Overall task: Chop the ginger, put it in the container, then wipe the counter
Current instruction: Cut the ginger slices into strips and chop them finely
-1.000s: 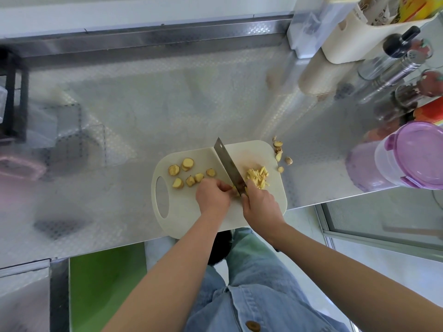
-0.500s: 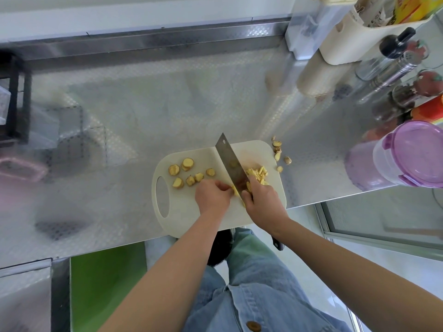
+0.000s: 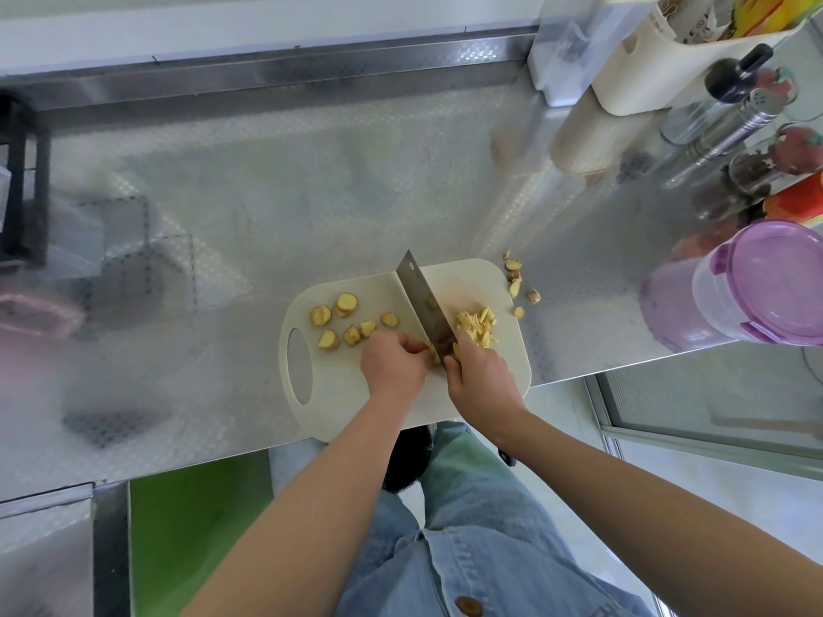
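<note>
A cream cutting board point(image 3: 338, 394) lies at the counter's front edge. Several round ginger slices point(image 3: 345, 305) sit on its left half, and a pile of chopped ginger strips point(image 3: 476, 325) lies on its right half. My right hand point(image 3: 483, 376) grips the handle of a cleaver point(image 3: 423, 300), whose blade stands on the board between slices and strips. My left hand point(image 3: 392, 365) has curled fingers pinching a ginger piece point(image 3: 434, 351) against the blade. A clear container with a purple lid point(image 3: 766, 282) stands at the right edge of the counter.
Ginger peel scraps point(image 3: 516, 282) lie on the steel counter point(image 3: 267, 193) just off the board's right corner. Bottles, a metal shaker point(image 3: 730, 126) and a cream caddy point(image 3: 659, 60) crowd the back right. A black rack point(image 3: 22, 180) stands at the far left.
The cleaver's blade rocked up and came down again on the ginger held by my left hand. A little more cut ginger lies by the blade. Both hands stayed in place.
</note>
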`<state>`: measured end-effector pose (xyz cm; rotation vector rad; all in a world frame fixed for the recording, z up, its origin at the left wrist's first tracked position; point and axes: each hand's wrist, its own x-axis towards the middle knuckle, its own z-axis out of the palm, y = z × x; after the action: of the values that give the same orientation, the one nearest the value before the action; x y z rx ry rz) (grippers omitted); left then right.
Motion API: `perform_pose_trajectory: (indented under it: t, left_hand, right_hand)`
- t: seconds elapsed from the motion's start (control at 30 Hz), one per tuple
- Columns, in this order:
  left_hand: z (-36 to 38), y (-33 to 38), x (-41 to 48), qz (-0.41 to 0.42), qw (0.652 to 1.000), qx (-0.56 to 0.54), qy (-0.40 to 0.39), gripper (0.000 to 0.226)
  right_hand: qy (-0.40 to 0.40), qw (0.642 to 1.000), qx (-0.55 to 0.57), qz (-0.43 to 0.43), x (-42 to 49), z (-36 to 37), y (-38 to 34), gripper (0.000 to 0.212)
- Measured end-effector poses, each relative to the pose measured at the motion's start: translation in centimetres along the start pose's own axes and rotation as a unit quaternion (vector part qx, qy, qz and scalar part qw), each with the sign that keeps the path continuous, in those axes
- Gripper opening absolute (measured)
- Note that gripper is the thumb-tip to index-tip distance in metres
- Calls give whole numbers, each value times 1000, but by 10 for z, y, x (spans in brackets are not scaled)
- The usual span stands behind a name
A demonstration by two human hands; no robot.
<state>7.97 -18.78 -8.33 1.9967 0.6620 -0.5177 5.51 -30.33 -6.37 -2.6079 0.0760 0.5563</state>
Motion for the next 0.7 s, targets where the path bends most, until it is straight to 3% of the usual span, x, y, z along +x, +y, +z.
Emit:
perform_pose_trajectory:
  t: [0.27, 0.47, 0.7]
  left_hand:
    - [0, 2, -2, 6, 1000, 8, 4, 5]
    - [-1, 2, -4, 4, 1000, 6, 8, 6]
    - [-1, 1, -4, 7, 1000, 6, 9, 7]
  right_hand:
    - [8, 999, 38, 14, -3, -4, -4, 14]
    - [-21, 999, -30, -12, -14, -11, 3, 9]
    - [21, 1000, 10, 14, -4, -7, 2, 23]
